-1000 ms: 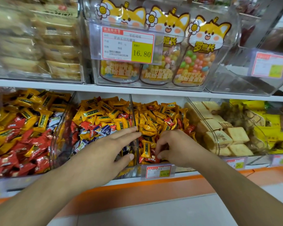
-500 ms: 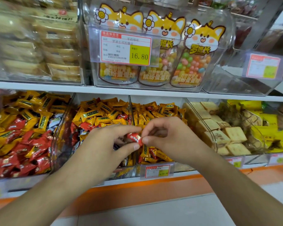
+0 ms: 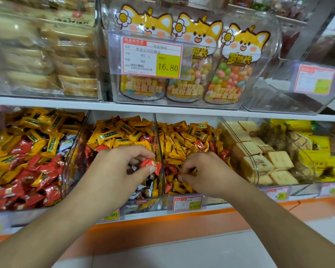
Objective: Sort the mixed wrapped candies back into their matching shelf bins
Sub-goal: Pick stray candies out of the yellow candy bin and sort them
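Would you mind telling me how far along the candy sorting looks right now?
Little looks finished: the left bin and middle bin both hold red, yellow and white-blue candies mixed. In hand: the left hand pinches a red candy; the right hand picks among yellow candies in the right candy bin, where red strays remain.

Red wrapped candy (image 3: 151, 165) above bin divider (image 3: 160, 151).

1. Upper-shelf price tag (image 3: 152, 57): yellow field reads "16.80"; barcode number "2302271603538" below the bars; its other lines are too blurred to read.
2. Fox-shaped candy bags (image 3: 238, 60): brand "罗班长" printed in yellow.
3. Lower-shelf tag (image 3: 111, 215): digits "90" legible.
4. Remaining tags: unreadable.
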`<state>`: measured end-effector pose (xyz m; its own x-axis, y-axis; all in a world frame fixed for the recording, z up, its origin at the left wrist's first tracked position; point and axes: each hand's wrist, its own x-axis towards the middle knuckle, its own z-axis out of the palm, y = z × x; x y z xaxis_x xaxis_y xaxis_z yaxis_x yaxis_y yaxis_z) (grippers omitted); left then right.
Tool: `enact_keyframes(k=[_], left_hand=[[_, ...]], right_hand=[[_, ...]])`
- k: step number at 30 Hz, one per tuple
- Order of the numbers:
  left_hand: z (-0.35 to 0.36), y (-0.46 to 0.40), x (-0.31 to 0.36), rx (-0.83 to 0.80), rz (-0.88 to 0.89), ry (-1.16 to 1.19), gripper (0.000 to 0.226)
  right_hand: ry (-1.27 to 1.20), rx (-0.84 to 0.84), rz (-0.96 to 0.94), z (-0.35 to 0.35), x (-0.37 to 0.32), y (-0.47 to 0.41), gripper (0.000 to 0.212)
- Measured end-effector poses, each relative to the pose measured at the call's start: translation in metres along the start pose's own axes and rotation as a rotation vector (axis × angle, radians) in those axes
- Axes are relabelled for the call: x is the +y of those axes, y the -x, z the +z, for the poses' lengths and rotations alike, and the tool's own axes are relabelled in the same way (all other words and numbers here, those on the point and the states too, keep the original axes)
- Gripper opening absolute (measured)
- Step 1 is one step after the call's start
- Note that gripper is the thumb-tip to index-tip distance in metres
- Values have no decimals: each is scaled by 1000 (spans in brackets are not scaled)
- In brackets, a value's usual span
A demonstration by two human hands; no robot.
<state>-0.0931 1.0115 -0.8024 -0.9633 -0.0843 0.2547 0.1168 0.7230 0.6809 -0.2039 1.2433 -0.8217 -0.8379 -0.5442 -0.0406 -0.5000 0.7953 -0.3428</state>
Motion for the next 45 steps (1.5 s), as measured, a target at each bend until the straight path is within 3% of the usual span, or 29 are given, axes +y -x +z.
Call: enact_keyframes(k=[5,11,16,20,27,34,45], left_hand=[[0,-1,-2,-9,-8,-21,22],[1,0,-2,1,-9,-5,20],[2,-1,-5,-2,-9,-30,21],[3,-2,-6,-2,-9,-21,20],[4,0,-6,-2,-5,-15,19],[1,3,-6,-2,-1,-24,18],[-23,4,-11,51,-26,-32,18]], right_hand=[[-9,61,2,6,-5,-3,9],[-19,91,45,23,-12,-15,29],[27,181,124,36,-16,-24,34],[-4,225,190,41,-18,-32,26],[101,249,151,47,-23,-34,39],[85,256,128,46,-23,-34,12],[-525,398,128,3,-25,-12,10]])
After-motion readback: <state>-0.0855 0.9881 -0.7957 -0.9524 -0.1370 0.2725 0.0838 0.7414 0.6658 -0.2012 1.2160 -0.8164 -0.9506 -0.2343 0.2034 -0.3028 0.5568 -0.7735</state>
